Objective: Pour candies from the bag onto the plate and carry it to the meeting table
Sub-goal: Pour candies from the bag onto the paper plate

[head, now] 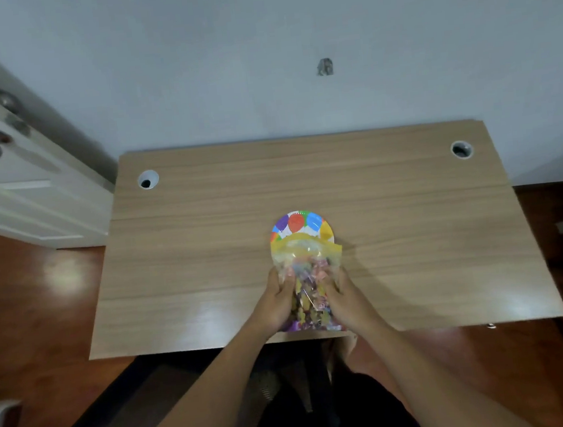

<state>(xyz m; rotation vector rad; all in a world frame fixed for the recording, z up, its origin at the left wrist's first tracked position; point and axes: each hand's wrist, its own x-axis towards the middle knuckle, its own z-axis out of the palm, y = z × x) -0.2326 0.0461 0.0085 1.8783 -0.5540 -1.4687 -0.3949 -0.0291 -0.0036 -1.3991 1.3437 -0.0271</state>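
Observation:
A clear plastic candy bag [308, 272] with a yellow top edge is full of wrapped candies in many colours. It is held above the near part of a paper plate [300, 223] printed with balloons, which lies on the wooden desk [413, 235]. My left hand [280, 303] grips the bag's left side and my right hand [341, 293] grips its right side. The bag's mouth points away from me over the plate. The bag hides the plate's near half, so I cannot tell whether any candy lies on it.
The desk stands against a pale wall and has two round cable holes [148, 180] [461, 149] at its far corners. A white door [12, 177] with a metal knob is at the left. Reddish wood floor surrounds the desk, with a dark chair below me.

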